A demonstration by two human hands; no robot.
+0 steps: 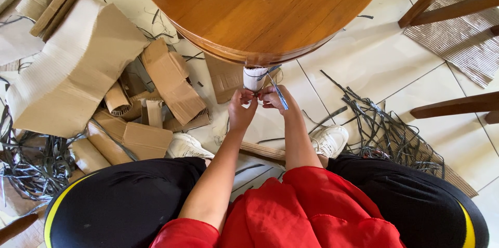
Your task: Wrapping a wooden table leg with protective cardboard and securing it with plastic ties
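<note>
A small white roll [254, 77] stands just under the edge of the round wooden table [260, 9]. My left hand [241, 106] and my right hand [273, 98] meet right below the roll, fingers pinched together on a thin dark strip [278, 90] that runs up along the roll's right side. Both hands grip the strip close to each other. What lies between the fingertips is too small to make out. My knees in black trousers and white shoes frame the hands below.
Torn cardboard pieces [78, 66] are heaped on the tiled floor at the left. Tangles of thin dark strips [384, 128] lie at the right and at the far left [31, 165]. Wooden chair legs [452, 105] stand at the right.
</note>
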